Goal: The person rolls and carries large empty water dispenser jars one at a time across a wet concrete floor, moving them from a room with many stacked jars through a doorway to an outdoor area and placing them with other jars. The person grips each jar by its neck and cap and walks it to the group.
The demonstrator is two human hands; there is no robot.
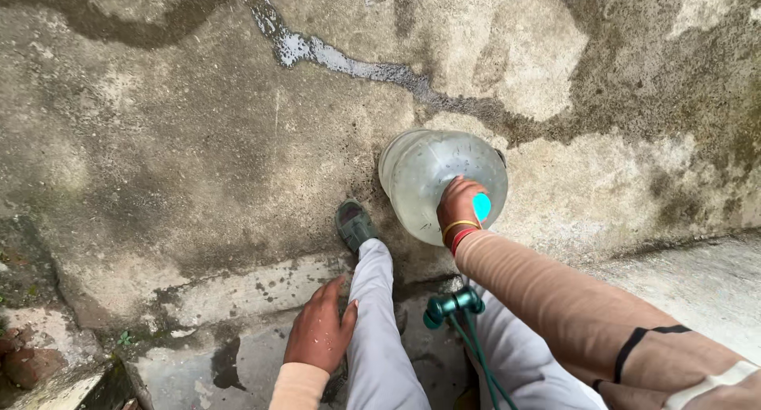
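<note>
Clear plastic water jug [432,176] stands on damp, stained concrete ground [198,141], centre-right, far of a green sandal [354,224]. Right hand [460,208] is clamped over its turquoise cap [482,206]. Left hand [319,331], fingers together, rests flat against the grey trouser leg [376,331], near-left; a green nozzle [452,305] lies just right.

A: Jug [432,180] neck? Cap [482,206]?
B: Right hand [460,208] covers neck, cap half hidden. Hose [476,354] cut off at bottom edge. Right foot behind the arm.
</note>
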